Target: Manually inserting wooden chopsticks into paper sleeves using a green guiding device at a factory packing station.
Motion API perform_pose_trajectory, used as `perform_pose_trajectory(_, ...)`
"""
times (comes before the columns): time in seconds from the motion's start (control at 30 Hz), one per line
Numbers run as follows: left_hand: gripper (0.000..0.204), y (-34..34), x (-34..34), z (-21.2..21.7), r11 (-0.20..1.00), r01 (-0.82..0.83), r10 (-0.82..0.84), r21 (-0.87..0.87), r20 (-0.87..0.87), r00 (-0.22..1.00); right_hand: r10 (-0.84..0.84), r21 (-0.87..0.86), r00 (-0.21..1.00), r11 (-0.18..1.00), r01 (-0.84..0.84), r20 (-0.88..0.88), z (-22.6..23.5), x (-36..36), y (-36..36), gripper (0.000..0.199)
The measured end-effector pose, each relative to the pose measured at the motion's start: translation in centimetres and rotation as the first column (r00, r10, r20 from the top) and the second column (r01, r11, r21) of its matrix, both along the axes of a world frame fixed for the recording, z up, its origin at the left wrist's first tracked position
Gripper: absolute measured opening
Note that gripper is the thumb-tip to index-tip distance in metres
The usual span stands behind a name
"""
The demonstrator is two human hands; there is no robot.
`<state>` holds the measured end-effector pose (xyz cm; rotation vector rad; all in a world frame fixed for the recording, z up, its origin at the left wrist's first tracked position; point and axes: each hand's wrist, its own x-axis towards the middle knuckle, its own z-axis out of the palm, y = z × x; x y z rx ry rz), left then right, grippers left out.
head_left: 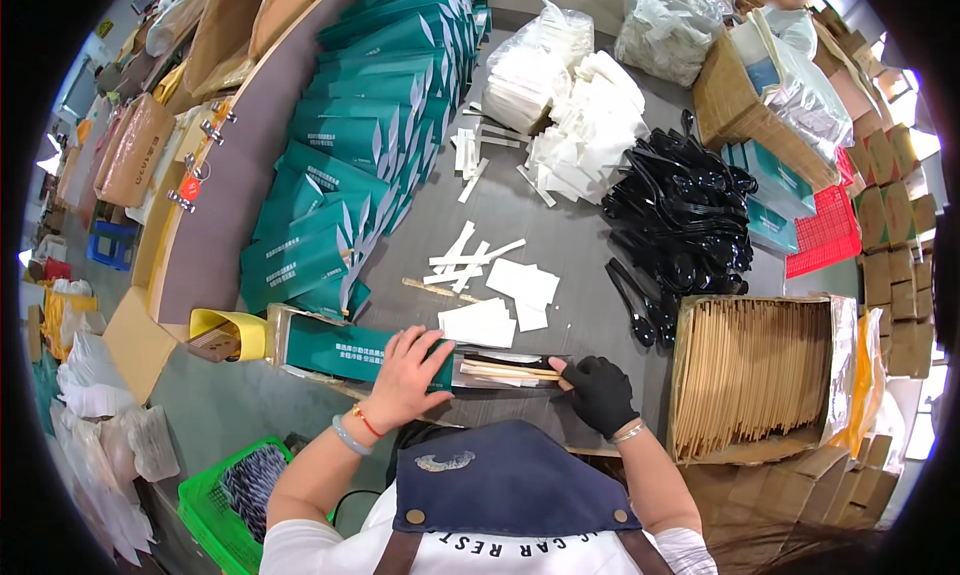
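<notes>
**Two hands at a green sleeve on a crowded packing surface**

Grey and cluttered, the surface point(560, 235) stretches away from the person's apron. Farthest beyond the left hand, a long overlapping row of green paper sleeves point(370, 125) runs along the surface's curved edge. Just outside the right hand stands an open cardboard box of wooden chopsticks point(750, 375), packed on end. Beyond the right hand lies a heap of black plastic spoons point(685, 220), and past that a pile of white napkins point(590, 125) with clear bags of more stock behind it. Loose white wrapped picks and folded napkins point(495, 280) are scattered just ahead of both hands. Below the left forearm, off the surface, sits a green plastic basket point(225, 500).

The left hand point(405, 375), bare, with a bracelet at the wrist, rests flat with fingers spread on the green sleeve point(345, 352) lying directly before the person, pressing it down near its open end. The right hand point(598, 393), in a black glove, is closed in a pinch on the wooden chopsticks point(510, 372), whose far ends point toward the mouth of the sleeve, between the two hands.
</notes>
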<state>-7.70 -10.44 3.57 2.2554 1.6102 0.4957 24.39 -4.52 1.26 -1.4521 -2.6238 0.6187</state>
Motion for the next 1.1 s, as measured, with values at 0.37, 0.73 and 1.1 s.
perform_pose_trajectory(0.37, 0.078, 1.7, 3.3, -0.7, 0.997, 0.073, -0.074, -0.026, -0.007, 0.997, 0.037, -0.046, 0.838, 0.996, -0.074, -0.544, -2.8, -4.9, -0.7, 0.014)
perform_pose_trajectory(0.73, 0.056, 3.3, 4.5, -0.1, 0.968, 0.25, -0.249, -0.016, -0.167, 0.954, 0.008, 0.044, 0.974, 0.999, 0.002, -0.224, 0.9, -5.8, 0.0, 0.06)
perform_pose_trajectory(1.1, 0.034, 10.2, -7.7, 7.9, 0.971, 0.204, -0.168, 0.126, -0.25, 0.954, -0.129, 0.16, 0.975, 0.974, 0.159, -0.183, 5.3, -2.3, 2.3, 0.059)
